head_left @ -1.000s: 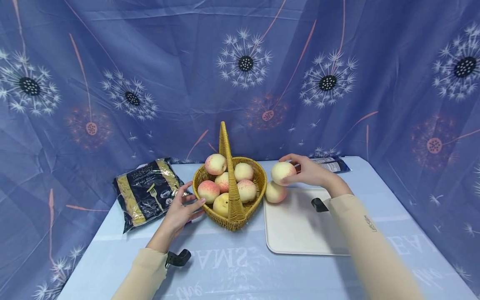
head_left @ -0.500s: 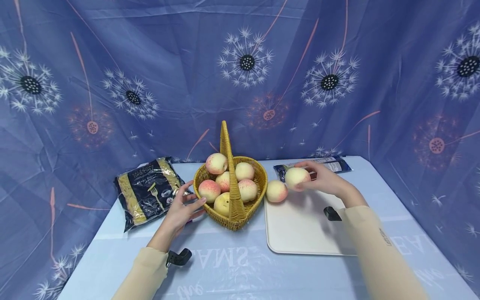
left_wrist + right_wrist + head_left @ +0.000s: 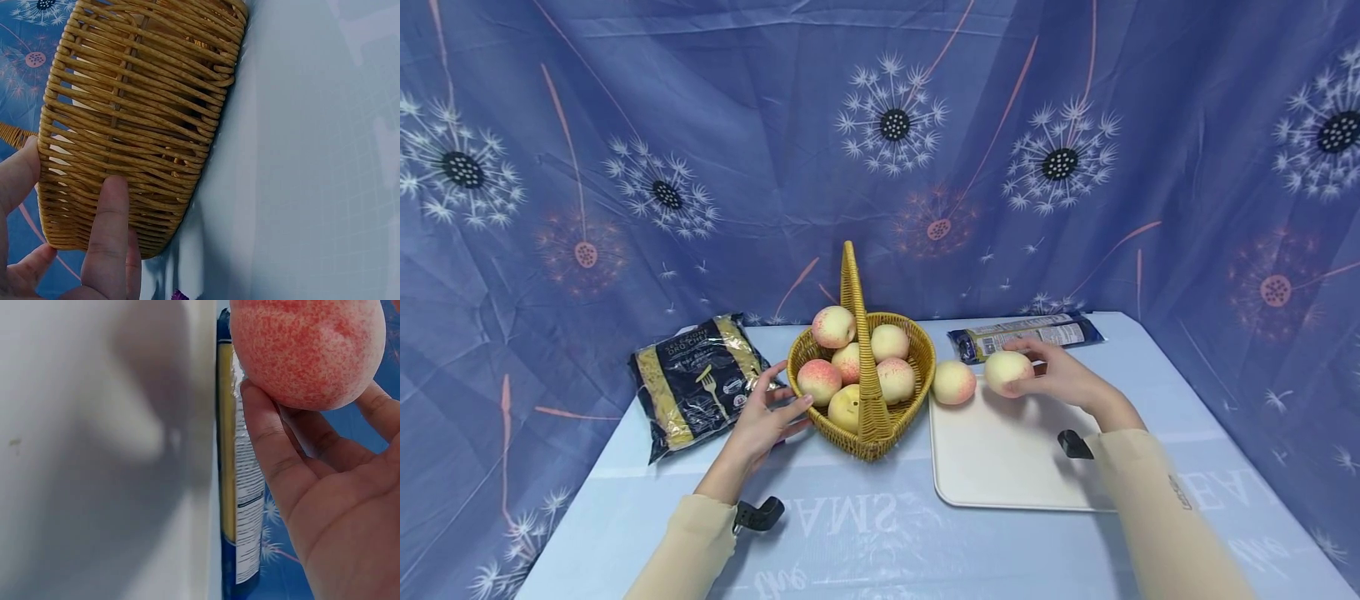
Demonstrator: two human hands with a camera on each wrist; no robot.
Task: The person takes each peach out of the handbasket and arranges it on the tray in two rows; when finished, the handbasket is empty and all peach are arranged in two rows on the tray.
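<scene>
In the head view my right hand (image 3: 1070,383) holds a pale peach (image 3: 1006,372) over the back part of a white tray (image 3: 1000,467). The right wrist view shows this peach's red-speckled side (image 3: 309,353), with thumb and fingers around its lower part. Another peach (image 3: 954,383) sits at the tray's back left corner. My left hand (image 3: 760,427) rests against the left side of a heart-shaped wicker basket (image 3: 880,429), fingers spread and fairly straight. One finger (image 3: 107,244) lies along the woven wall. Several peaches (image 3: 818,382) fill the basket beneath its tall handle.
Left of the basket lies a dark pasta bag (image 3: 700,383) with yellow bands. A long blue packet (image 3: 1026,335) lies behind the tray. A patterned blue cloth (image 3: 760,150) hangs along the table's back edge.
My right hand has moved the peach rightward and down, from above the other peach to low over the tray. The long packet shows more now. My left hand stays at the basket.
</scene>
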